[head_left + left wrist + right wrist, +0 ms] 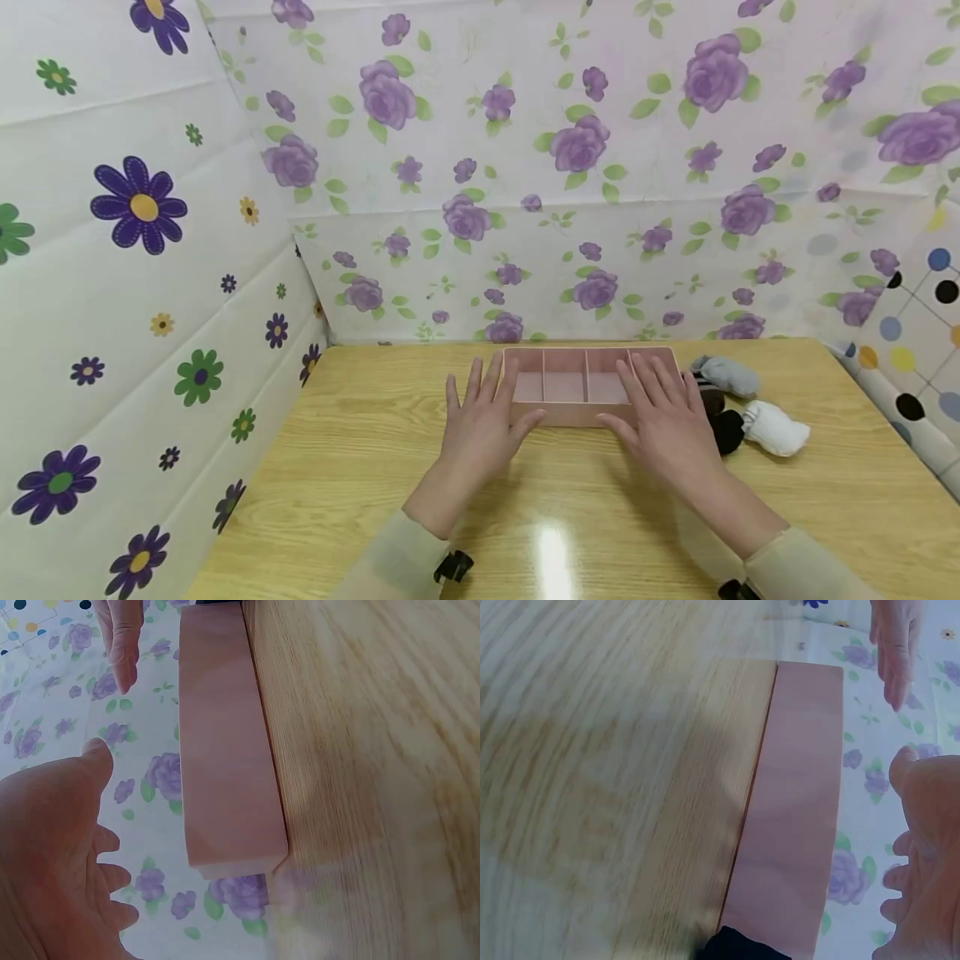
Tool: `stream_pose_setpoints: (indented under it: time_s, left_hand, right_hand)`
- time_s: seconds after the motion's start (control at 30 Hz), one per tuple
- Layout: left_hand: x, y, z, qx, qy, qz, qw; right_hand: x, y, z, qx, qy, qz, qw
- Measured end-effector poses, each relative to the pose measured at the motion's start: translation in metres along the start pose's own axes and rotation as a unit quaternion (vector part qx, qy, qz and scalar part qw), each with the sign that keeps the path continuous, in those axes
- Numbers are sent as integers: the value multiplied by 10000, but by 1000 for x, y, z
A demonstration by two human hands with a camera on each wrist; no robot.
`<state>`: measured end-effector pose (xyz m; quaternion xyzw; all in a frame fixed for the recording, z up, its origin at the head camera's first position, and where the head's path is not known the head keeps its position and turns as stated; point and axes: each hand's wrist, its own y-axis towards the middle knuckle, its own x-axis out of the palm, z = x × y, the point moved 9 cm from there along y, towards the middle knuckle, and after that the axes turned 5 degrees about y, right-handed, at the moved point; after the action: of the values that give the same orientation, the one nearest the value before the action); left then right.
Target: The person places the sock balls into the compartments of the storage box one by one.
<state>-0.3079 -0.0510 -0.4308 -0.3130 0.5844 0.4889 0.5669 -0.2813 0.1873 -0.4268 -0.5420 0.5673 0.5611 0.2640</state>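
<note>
Head view: my left hand and my right hand both reach forward over the table, fingers straight and spread, each thumb standing away from its fingers and pointing inward toward the other. The pink tray lies at the far side of the table, long side toward me, its dividers making a row of four compartments. From here my left fingertips overlap the tray's left end, while my right fingers cover part of its right end; the middle of the front wall shows between my two thumbs.

In the left wrist view my palm and thumb are apart from the tray, with a gap showing between the thumb tip and the pink wall. The right wrist view tells the same on the other side: a gap between my hand and the wall, so neither grip is clamped on anything.

Just beyond my right hand, at the tray's right end, sits a small group of rolled cloth bundles: a grey bundle at the back, a white bundle furthest right, a black bundle nearest my wrist, and a dark brown bundle partly hidden by my fingers. Whether the dark brown one touches the tray I cannot tell. Behind the table hangs a white cloth with purple flowers
</note>
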Motion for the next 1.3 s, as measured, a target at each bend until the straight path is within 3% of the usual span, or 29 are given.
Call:
stream_pose_setpoints:
  time_s: [0.93,1.3]
  left_hand:
    - [15,28,-10,-388,-410,-71,9984]
    - [22,36,-14,-443,-542,-106,9975]
  right_hand:
    - [4,-2,37,446,202,-385,9981]
    - [8,-1,44,509,259,-359,9977]
